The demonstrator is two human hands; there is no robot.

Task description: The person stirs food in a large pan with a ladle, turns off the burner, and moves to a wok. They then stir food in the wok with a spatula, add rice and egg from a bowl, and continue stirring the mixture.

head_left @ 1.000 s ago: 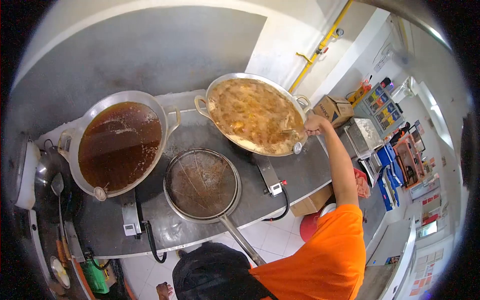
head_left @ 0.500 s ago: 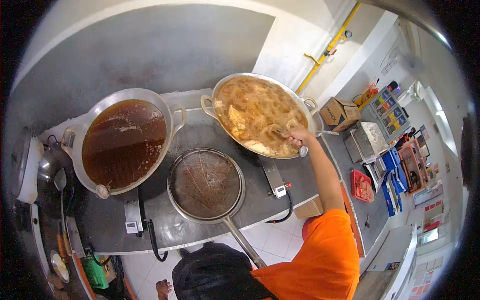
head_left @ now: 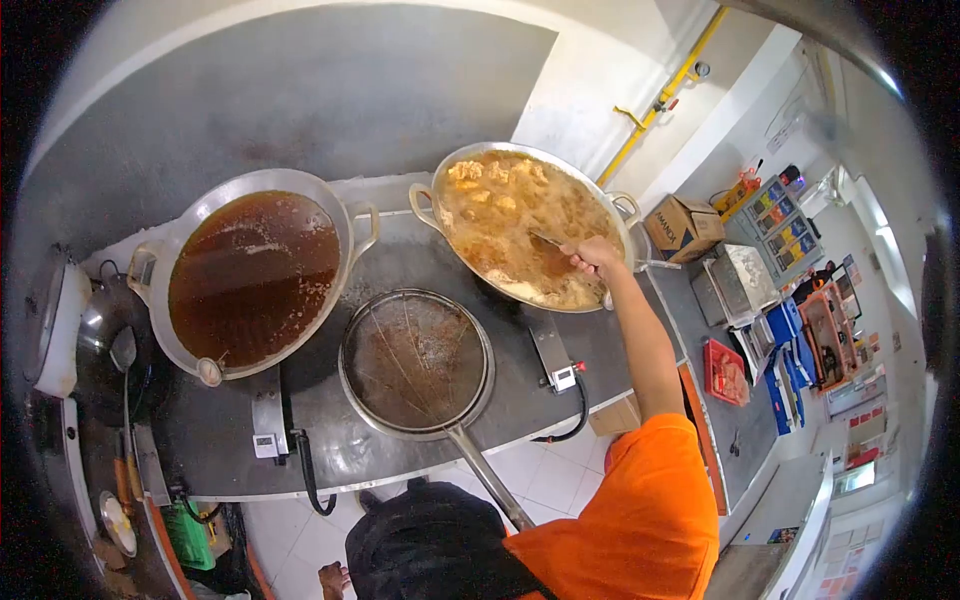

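Observation:
My right hand (head_left: 597, 255) is closed around a short metal utensil (head_left: 546, 239), its far end dipping into the right wok (head_left: 632, 255). I cannot make out the utensil's full shape. Bubbling oil with pieces of battered fried food (head_left: 497, 172) fills that wok; the pieces gather at the far left side, with pale foam along the near rim. Down by my side at the bottom edge, my left hand (head_left: 334, 578) hangs with loosely bent fingers, apart from everything, with nothing visible in it.
A second wok (head_left: 345, 240) of dark still oil stands at left, a thermometer (head_left: 209, 372) on its rim. Between the woks and me lies a round mesh strainer (head_left: 415, 362), its handle pointing toward me. At right are a cardboard box (head_left: 684, 228) and a red basket (head_left: 726, 371).
My right hand has shifted slightly up and left with the utensil. Fried pieces now show at the wok's far side, where brown bubbling oil was before. My left hand stays low.

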